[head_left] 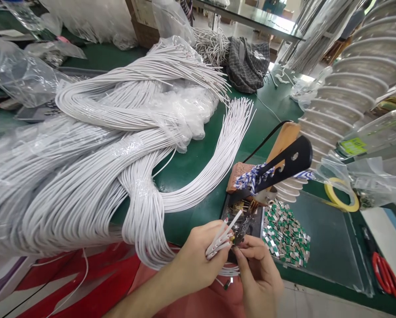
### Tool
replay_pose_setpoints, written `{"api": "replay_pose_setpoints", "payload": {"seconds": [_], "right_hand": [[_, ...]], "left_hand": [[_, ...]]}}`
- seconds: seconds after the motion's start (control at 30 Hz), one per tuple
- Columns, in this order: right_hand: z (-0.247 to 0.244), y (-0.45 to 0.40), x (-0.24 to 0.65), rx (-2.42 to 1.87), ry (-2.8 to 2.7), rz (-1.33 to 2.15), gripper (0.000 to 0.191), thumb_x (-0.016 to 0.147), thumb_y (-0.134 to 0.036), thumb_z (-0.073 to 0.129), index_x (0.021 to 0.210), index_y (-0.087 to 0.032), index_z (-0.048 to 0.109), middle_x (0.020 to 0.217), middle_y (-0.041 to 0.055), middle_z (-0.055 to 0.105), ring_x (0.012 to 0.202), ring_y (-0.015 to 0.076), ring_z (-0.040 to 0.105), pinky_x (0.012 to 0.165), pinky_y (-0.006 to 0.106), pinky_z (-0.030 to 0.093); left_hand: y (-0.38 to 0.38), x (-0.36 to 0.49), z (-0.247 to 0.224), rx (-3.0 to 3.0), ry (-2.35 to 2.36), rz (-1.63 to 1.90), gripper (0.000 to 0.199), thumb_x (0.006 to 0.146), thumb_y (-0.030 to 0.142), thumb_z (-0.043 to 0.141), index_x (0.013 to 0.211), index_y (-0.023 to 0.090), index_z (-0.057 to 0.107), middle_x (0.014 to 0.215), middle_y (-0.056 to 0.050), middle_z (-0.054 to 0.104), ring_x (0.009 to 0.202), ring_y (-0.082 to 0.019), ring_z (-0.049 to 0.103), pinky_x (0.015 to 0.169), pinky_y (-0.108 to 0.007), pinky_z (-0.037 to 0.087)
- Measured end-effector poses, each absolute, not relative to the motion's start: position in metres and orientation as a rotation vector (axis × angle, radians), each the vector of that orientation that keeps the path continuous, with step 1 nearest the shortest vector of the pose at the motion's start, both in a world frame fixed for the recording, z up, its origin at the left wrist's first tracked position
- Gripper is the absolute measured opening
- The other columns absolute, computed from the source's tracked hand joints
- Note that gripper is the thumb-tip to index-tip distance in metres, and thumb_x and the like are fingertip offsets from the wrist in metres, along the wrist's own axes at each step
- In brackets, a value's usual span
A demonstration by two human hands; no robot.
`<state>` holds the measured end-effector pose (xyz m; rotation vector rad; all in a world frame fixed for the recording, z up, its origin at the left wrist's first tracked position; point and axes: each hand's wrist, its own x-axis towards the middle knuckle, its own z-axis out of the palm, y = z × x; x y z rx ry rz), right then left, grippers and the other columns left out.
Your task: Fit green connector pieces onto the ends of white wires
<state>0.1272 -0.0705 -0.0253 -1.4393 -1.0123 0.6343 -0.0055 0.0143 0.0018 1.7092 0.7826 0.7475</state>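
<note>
My left hand [201, 258] is closed around several white cable ends [221, 238], which stick up past the fingers. Close beside it, my right hand [259, 269] pinches thumb and finger together at the tips of the cables; what sits between them is too small to make out. Both hands are at the front edge of a dark soldering stand [239, 223]. Below them hangs a small metal connector with a green board [228, 283], near looped white cable. To the right of the stand lies a pile of metal connectors on green boards [285, 234].
Large bundles of white cable [85, 176] cover the table's left side. A black bracket [284, 165] is tied with string by a brick [240, 174]. A ribbed hose [353, 79] slopes down from the upper right. Yellow tape [355, 203] and red-handled scissors [385, 274] lie at right.
</note>
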Motion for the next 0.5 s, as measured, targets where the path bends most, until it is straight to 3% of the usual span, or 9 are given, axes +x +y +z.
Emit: {"api": "replay_pose_setpoints", "payload": {"seconds": [0.37, 0.5], "right_hand": [[-0.0207, -0.0695, 0.1291, -1.415, -1.057, 0.592, 0.012, 0.085, -0.009, 0.067, 0.079, -0.019, 0.065, 0.092, 0.0061, 0.067, 0.086, 0.0162, 0.067, 0.073, 0.024, 0.057], [-0.0213, -0.0759, 0.1261, -1.437, -0.921, 0.638, 0.01, 0.091, -0.018, 0.064, 0.083, -0.022, 0.061, 0.087, -0.0003, 0.063, 0.061, 0.0084, 0.06, 0.057, 0.018, 0.051]], "left_hand": [[0.0138, -0.005, 0.0047, 1.641, 0.809, 0.796, 0.023, 0.092, 0.015, 0.047, 0.07, 0.018, 0.051, 0.075, -0.002, 0.058, 0.067, -0.015, 0.055, 0.063, -0.025, 0.044], [0.0116, -0.0093, -0.0023, 1.591, 0.844, 0.781, 0.019, 0.092, 0.016, 0.049, 0.073, 0.018, 0.053, 0.077, -0.003, 0.059, 0.07, -0.016, 0.057, 0.067, -0.025, 0.046]]}}
